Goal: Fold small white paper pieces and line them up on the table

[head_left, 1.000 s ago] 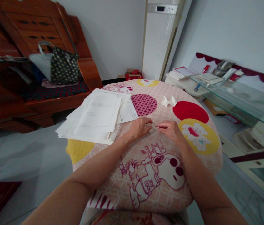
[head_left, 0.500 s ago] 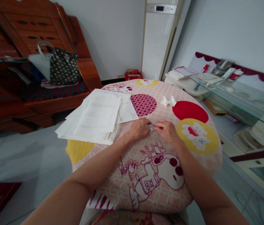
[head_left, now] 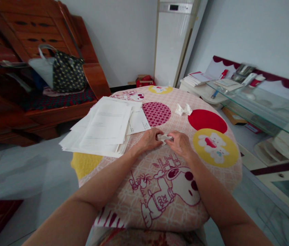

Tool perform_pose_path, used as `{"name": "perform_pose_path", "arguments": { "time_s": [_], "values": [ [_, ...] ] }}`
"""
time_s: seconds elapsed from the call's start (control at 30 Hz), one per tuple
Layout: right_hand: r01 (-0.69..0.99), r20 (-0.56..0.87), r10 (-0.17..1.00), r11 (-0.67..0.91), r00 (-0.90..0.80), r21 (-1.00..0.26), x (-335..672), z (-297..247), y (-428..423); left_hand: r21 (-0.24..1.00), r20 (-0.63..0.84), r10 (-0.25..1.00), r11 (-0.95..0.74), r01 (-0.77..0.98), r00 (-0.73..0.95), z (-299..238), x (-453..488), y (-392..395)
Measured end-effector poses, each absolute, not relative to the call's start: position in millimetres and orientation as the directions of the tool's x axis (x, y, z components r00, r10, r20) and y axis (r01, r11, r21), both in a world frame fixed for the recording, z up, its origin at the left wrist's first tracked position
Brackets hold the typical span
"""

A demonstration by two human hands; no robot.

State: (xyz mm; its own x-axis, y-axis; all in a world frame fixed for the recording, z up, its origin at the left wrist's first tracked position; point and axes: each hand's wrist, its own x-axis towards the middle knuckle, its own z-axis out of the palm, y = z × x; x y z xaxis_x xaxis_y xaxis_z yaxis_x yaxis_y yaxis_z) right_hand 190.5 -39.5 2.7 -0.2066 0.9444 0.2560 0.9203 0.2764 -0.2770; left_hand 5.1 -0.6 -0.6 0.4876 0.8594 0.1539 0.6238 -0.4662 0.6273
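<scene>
A small piece of crumpled white paper [head_left: 163, 137] lies low over the round table between my two hands. My left hand [head_left: 151, 139] grips its left end with bent fingers. On the other end, the fingers of my right hand [head_left: 179, 141] are closed. Farther back on the cloth sits a white paper bow [head_left: 183, 109], pinched in its middle and apart from both hands. A stack of printed white sheets [head_left: 105, 126] lies to the left of my left hand.
A patterned cloth [head_left: 131, 191] covers the round table. Right of it stands a glass-topped cabinet [head_left: 267, 109] with papers and a metal pot. A wooden bench [head_left: 41, 109] at the left carries a dotted bag [head_left: 68, 73]. An upright white appliance [head_left: 171, 48] stands behind.
Both hands stay in nearly the same place, with my fingers shifted a little. More of the white paper shows between them now. The view has moved slightly.
</scene>
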Motion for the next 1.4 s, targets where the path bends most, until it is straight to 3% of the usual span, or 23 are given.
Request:
{"name": "perform_pose_path", "arguments": {
  "time_s": [0.4,1.0,1.4],
  "values": [
    [0.883,0.278,0.931,0.326,-0.238,-0.337,191.0,2.9,-42.7,0.637,0.162,0.880,-0.439,0.633,0.447,-1.5,7.5,-1.9],
    [0.918,0.268,0.928,0.322,-0.257,-0.232,184.5,4.9,-46.8,0.665,0.112,0.925,-0.341,0.665,0.362,7.2,7.2,-4.7],
    [0.901,0.268,0.922,0.348,-0.280,-0.259,182.7,9.1,-48.9,0.642,0.172,0.951,-0.306,0.703,0.256,5.4,8.2,-8.8]
  ]
}}
